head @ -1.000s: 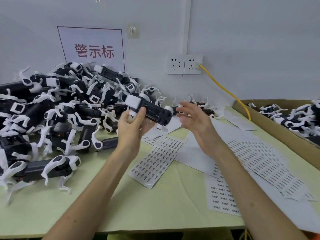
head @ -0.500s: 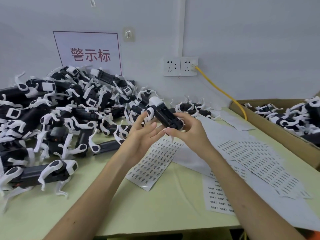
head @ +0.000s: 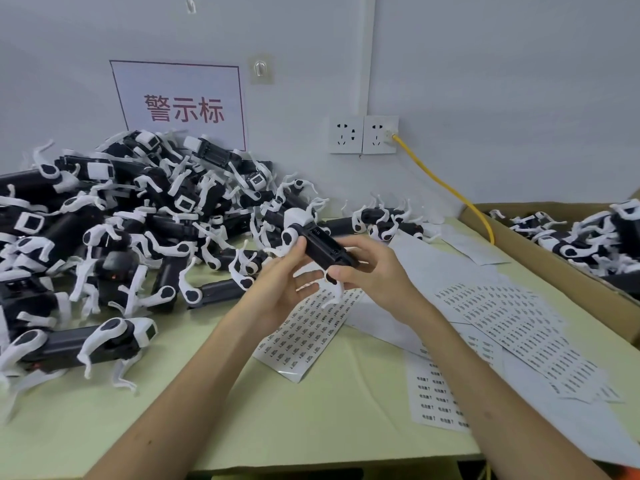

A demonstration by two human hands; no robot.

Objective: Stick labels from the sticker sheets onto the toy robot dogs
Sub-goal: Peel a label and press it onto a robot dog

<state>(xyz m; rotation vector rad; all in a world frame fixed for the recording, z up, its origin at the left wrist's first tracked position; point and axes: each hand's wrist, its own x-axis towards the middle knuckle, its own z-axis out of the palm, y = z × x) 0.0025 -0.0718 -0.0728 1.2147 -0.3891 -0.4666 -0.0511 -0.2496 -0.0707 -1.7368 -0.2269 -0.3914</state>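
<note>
You hold one toy dog (head: 323, 249) up off the table, above the near sticker sheet (head: 301, 337), its black body tilted with the white head end up and away from you and one white leg hanging below. Your right hand (head: 370, 268) wraps the lower end, fingers curled round the body from the far side. Your left hand (head: 287, 289) lies palm up beneath it with the fingers stretched out and relaxed, only the thumb resting against the dog's side near the head end. Whether a label is on this dog cannot be told. The near sticker sheet lies flat under your hands, printed with rows of small labels; a second sheet (head: 512, 323) lies to the right on blank backing paper, and a third sheet (head: 436, 396) lies closer to you. To your left, a pile of toy dogs (head: 138, 220) is heaped against the wall, with a single dog (head: 104, 341) lying apart at its front edge. To your right, a cardboard box (head: 554, 261) holds more dogs (head: 588, 237). The table (head: 311, 427) is pale green. On the wall hang a sign (head: 180, 105) with red characters, a hook (head: 259, 69) and a double socket (head: 363, 135), from which a yellow cable (head: 446, 188) runs down behind the box.
</note>
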